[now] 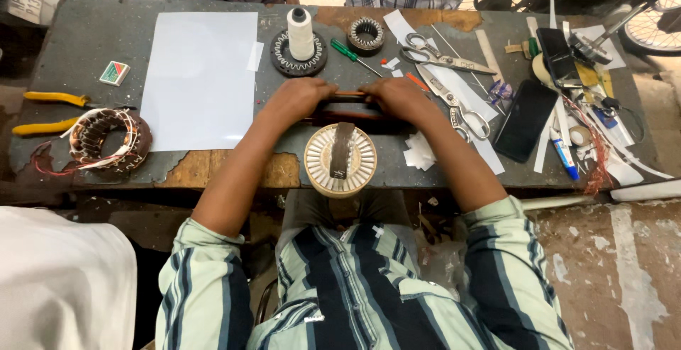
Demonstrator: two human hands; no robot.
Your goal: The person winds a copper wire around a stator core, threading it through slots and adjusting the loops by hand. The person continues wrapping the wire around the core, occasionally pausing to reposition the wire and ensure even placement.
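head view | left hand (296, 99) and right hand (401, 99) both closed around a dark wooden bar (352, 97) lying across the worktable (92, 38) | round white stator core (340, 160) just below the bar | scissors (440, 58) near right hand | white sheet (201, 79) left

Both hands (301, 98) (397, 96) on a dark bar (349, 107) behind the round stator (340, 160)

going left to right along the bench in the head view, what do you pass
yellow-handled pliers → wound copper coil → white sheet → left hand → right hand → black phone
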